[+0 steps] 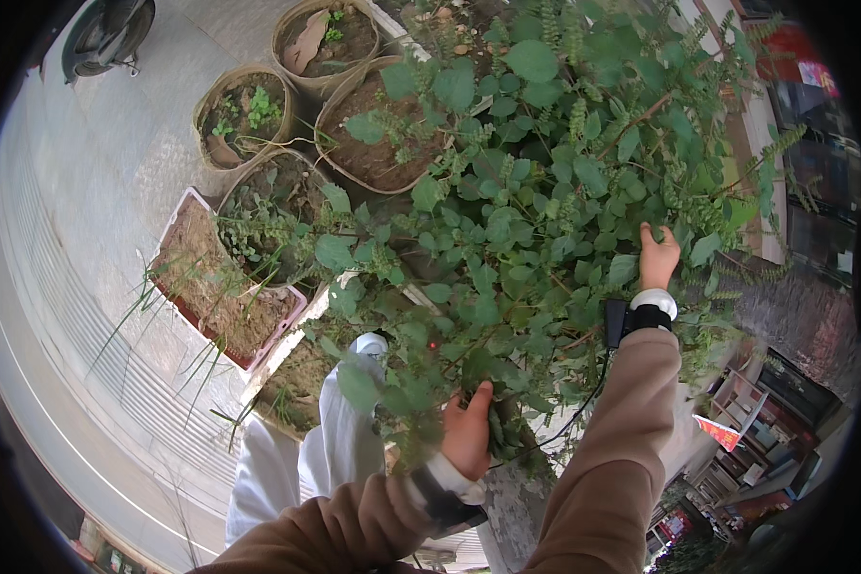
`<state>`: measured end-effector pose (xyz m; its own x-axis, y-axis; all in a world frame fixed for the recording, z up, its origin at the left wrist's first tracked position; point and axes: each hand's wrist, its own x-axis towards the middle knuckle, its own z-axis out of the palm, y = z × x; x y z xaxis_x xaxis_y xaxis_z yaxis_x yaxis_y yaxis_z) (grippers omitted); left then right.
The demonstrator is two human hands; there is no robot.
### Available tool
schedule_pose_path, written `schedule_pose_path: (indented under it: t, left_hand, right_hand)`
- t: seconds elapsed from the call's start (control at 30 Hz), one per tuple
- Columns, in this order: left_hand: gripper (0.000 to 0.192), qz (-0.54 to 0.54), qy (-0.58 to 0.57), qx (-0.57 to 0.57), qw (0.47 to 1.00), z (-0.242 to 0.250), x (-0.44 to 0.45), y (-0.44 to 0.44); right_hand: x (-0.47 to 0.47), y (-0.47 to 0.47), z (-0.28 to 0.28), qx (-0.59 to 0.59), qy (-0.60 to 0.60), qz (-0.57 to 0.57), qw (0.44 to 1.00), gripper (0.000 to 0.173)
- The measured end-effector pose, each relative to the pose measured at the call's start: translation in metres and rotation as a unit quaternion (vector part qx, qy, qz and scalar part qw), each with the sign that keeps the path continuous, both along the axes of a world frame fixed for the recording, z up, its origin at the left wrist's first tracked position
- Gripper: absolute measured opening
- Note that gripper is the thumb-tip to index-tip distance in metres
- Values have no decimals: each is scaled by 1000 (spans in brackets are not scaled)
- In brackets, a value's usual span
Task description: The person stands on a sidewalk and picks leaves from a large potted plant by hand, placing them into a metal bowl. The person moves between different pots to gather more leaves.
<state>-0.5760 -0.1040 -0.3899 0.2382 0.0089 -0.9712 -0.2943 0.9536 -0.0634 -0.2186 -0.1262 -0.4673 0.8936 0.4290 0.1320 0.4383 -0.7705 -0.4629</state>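
Observation:
A bushy, perilla-like plant point(502, 237) with broad green leaves and pale seed spikes spreads in front of me. My left hand point(466, 434) is low at its near side, fingers curled round a bunch of dark green leaves point(502, 430); foliage covers some of the fingertips. Farther out on the right, my right hand point(658, 258) reaches into the foliage. Its thumb and forefinger point into the leaves, and whether they pinch a stem is hidden. Both wrists wear dark straps over white cuffs.
Round soil-filled planters point(244, 118) stand at the upper left, beside a pink rectangular trough point(179, 305) with thin grassy shoots. A concrete ledge point(513, 495) runs below my hands. A black cable point(570, 423) hangs from the right wrist device. Cluttered shelves point(732, 409) are at right.

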Motion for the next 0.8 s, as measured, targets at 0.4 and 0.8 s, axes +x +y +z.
schedule_pose_path:
  t: [0.4,0.8]
  left_hand:
    - [29,-8,6,16,1000,7,-20,12]
    - [29,36,5,-7,999,10,-28,36]
  right_hand:
    - [-66,40,51,143,26,72,987,28]
    - [-153,185,-81,-167,201,232,937,37]
